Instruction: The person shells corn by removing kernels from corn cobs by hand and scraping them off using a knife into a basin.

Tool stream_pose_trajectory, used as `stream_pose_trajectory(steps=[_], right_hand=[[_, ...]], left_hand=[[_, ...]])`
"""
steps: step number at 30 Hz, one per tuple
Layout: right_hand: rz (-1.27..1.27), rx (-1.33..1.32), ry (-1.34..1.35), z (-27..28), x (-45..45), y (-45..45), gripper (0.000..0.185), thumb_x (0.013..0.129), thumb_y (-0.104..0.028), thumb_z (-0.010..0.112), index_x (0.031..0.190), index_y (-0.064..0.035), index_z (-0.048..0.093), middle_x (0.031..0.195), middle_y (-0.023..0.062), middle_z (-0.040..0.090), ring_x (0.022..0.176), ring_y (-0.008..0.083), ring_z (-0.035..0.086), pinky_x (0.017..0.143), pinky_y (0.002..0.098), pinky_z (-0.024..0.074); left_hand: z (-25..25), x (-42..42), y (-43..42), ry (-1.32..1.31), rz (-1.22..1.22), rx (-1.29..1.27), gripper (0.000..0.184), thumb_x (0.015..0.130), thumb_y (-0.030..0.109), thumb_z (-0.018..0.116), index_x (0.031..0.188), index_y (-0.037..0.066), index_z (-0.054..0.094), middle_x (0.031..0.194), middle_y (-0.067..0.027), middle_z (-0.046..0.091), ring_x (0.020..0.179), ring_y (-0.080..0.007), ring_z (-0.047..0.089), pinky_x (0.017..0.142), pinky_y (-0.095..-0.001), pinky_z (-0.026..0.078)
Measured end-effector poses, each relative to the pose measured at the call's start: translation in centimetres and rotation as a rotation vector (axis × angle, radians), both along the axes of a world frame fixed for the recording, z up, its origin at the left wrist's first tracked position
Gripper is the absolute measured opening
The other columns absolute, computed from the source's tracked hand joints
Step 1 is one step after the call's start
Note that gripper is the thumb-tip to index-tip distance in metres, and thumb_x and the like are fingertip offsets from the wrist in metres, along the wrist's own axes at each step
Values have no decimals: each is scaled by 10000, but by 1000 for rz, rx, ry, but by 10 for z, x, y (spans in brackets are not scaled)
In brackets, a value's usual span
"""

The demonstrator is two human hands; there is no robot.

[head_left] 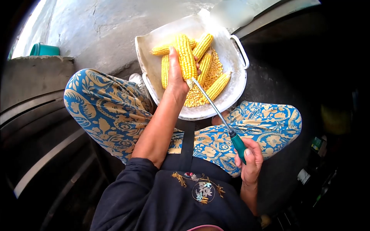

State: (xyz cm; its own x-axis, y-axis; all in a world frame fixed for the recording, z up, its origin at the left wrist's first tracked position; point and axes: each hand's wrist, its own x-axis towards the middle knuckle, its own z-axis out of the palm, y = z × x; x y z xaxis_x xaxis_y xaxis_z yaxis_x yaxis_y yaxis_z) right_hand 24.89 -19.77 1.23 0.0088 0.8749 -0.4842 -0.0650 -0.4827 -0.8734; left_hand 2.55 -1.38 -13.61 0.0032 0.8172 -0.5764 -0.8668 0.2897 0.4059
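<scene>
My left hand (178, 73) is wrapped round a yellow corn cob (185, 54), holding it above a white plastic basin (233, 86). In my right hand (250, 159) is a screwdriver (238, 146) with a green handle and a long metal shaft. Its tip meets the lower end of the held cob, close to my left hand. Several other corn cobs (218, 87) lie in the basin on a heap of loose kernels (194, 99). Part of the heap is hidden by the cobs and my left hand.
The basin has a handle (241, 52) on its right side and stands between my legs, in patterned blue trousers (111, 111). A teal container (45, 49) rests on a concrete ledge (34, 77) at the left. Dark, hard-to-see objects lie at the lower right.
</scene>
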Motion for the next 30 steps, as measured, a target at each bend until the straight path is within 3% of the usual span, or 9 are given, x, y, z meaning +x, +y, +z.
stream_pose_trajectory(steps=[2,4,5,6,8,10,19,26,30], right_hand=[[12,23,3,-4,0,-5,312,908,-167,465,1170,-2,509,908,110,572,538,68,463,455,183,356],[22,4,-44,-1,-4,-6,284,923,-135,464,1160,5,533,841,31,520,567,41,437,514,176,361],[22,-34,-4,2,-1,-9,283,902,-110,509,1161,-2,542,921,45,554,680,83,518,623,211,432],[20,-37,-3,0,-1,-10,283,902,-110,509,1161,-2,542,921,45,554,680,83,518,623,211,432],[163,79,-299,-2,-2,-13,305,875,-86,549,1167,0,539,1010,81,581,867,150,565,790,264,451],[139,45,-277,-1,-4,-16,319,853,-68,572,1163,3,543,1080,108,585,1013,196,548,909,296,408],[289,207,-500,4,-8,-16,308,842,-48,555,1144,12,560,1003,156,619,896,237,601,823,311,461],[319,303,-516,3,-12,-12,309,827,-25,558,1134,7,573,887,126,605,768,214,581,707,307,466],[333,360,-564,3,-17,-12,307,823,-16,559,1129,7,580,830,118,590,714,209,568,657,303,461]], left_hand=[[-2,2,0,-32,10,-11,558,918,577,313,1064,68,488,800,-120,557,620,-229,561,506,-350,485],[-4,2,0,-35,11,-29,575,920,572,293,1061,51,489,799,-134,563,642,-243,566,536,-369,497],[-4,3,0,-27,32,-60,572,921,564,299,1048,41,494,803,-139,565,648,-245,567,549,-374,503],[-3,4,0,-18,51,-94,570,922,556,304,1035,32,498,806,-144,568,654,-247,567,561,-380,508],[1,6,-1,15,82,-97,554,918,539,343,1020,20,507,819,-147,574,679,-257,583,575,-381,516],[5,6,-1,49,90,-62,513,905,515,406,1018,27,516,830,-145,576,717,-260,602,583,-373,520],[5,9,-6,33,64,-75,500,867,496,496,1027,23,502,860,-128,574,698,-236,591,572,-343,513],[3,10,-7,75,54,-95,503,869,495,494,1018,14,482,850,-126,550,656,-224,566,539,-327,503],[4,11,-7,69,62,-111,523,900,525,420,1004,16,482,820,-126,541,632,-225,557,508,-325,494]])
